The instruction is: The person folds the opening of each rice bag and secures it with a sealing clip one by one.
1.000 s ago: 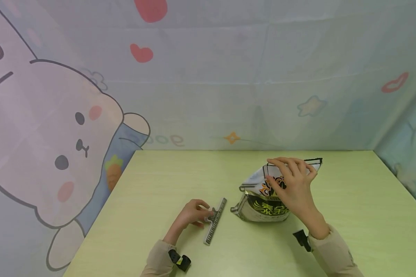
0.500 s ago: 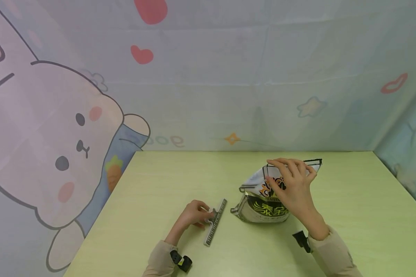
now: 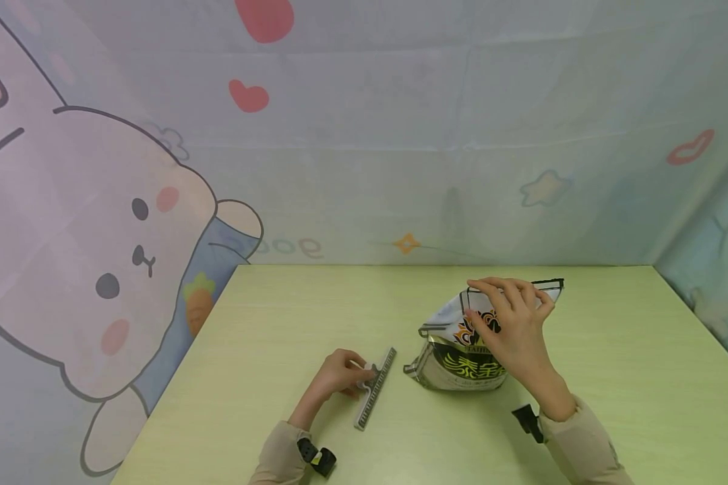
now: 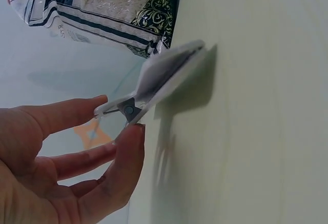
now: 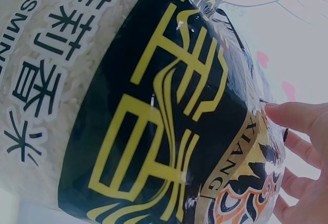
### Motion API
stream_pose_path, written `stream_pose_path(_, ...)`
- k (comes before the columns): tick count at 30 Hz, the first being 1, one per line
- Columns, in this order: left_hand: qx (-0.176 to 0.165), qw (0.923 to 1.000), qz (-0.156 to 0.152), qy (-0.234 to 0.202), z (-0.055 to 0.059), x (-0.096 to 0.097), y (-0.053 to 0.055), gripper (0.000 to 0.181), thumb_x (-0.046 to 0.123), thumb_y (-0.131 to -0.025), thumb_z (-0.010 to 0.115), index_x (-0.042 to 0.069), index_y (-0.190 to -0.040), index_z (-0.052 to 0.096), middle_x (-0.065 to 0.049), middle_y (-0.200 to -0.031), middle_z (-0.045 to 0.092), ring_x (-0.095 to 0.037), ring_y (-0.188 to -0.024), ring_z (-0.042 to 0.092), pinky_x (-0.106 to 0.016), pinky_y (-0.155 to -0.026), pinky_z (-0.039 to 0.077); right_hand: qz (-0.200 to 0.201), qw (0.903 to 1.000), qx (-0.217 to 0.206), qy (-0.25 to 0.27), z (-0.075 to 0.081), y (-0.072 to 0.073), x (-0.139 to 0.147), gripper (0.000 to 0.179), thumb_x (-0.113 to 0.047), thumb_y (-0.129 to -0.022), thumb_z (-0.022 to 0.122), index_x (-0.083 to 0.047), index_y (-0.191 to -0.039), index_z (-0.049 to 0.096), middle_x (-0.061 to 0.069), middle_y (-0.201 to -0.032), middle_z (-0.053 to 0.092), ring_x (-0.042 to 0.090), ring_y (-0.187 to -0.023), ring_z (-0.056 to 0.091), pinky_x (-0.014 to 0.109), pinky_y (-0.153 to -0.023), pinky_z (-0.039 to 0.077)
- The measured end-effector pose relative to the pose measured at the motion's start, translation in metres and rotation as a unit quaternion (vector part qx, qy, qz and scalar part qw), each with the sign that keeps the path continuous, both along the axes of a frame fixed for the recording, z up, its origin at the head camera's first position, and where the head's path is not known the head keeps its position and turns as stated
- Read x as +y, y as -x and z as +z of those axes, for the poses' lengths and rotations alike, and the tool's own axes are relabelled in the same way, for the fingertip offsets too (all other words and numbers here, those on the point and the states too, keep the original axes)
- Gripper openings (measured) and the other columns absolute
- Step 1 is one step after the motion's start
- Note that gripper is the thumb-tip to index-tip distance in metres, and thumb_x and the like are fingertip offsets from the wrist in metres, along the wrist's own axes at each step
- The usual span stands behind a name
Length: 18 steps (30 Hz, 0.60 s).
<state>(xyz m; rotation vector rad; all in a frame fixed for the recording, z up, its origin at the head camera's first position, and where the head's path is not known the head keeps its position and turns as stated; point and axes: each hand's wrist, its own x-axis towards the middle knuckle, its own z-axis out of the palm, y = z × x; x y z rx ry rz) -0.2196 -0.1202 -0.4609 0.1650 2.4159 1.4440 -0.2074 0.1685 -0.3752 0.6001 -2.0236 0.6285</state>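
Note:
My left hand (image 3: 340, 374) pinches a wide, pale sealing clip (image 4: 164, 73) by its two handle tabs, thumb on one side and fingers on the other. In the left wrist view the clip throws a shadow on the table beside it. To its right stands a bag of rice (image 3: 461, 364), with a clear lower part, a black band with yellow lettering and a white top. My right hand (image 3: 516, 330) grips that folded-over top, thumb on the near side and fingers along the upper edge. Rice grains show through the plastic in the right wrist view.
Both things are on a pale yellow-green table (image 3: 297, 310). Behind its far edge hangs a cloth backdrop (image 3: 364, 168) printed with a rabbit and hearts. Each wrist wears a black camera mount.
The near end of the clip has shifted very slightly left in my left hand. My right hand and the rice bag have kept still.

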Motion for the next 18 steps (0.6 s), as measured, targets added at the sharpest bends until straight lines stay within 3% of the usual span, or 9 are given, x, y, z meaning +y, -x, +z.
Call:
stream_pose_path(6, 0.006, 0.9998, 0.003, -0.021, 0.003, 0.000, 0.000, 0.033, 0.016, -0.079, 0.067, -0.007, -0.101, 0.058, -0.019, -0.087, 0.062, -0.023, -0.060, 0.064, -0.035, -0.057, 0.055, -0.010, 0.9999, 0.003, -0.005, -0.001, 0.001, 0.000, 0.042, -0.044, -0.089, 0.046, -0.010, -0.109, 0.061, 0.014, -0.102, 0.057, 0.034, -0.093, 0.041, 0.061, -0.079, 0.014)
stream_pose_path(12, 0.042, 0.9983, 0.010, -0.039, 0.005, 0.001, -0.001, 0.035, 0.017, -0.080, 0.066, -0.006, -0.104, 0.057, -0.022, -0.096, 0.057, -0.022, -0.066, 0.064, -0.037, -0.060, 0.055, -0.013, 0.9999, 0.002, -0.005, -0.002, 0.002, 0.000, 0.043, -0.045, -0.089, 0.045, -0.010, -0.108, 0.061, 0.014, -0.101, 0.057, 0.034, -0.092, 0.041, 0.061, -0.078, 0.014)
stream_pose_path(18, 0.081, 0.9954, 0.010, -0.049, 0.032, 0.008, -0.016, 0.031, 0.012, -0.084, 0.061, -0.009, -0.106, 0.055, -0.028, -0.099, 0.056, -0.029, -0.077, 0.062, -0.041, -0.066, 0.054, -0.014, 0.9999, 0.001, -0.005, -0.002, 0.002, -0.001, 0.043, -0.045, -0.089, 0.045, -0.010, -0.108, 0.061, 0.014, -0.101, 0.057, 0.034, -0.092, 0.041, 0.061, -0.078, 0.014)
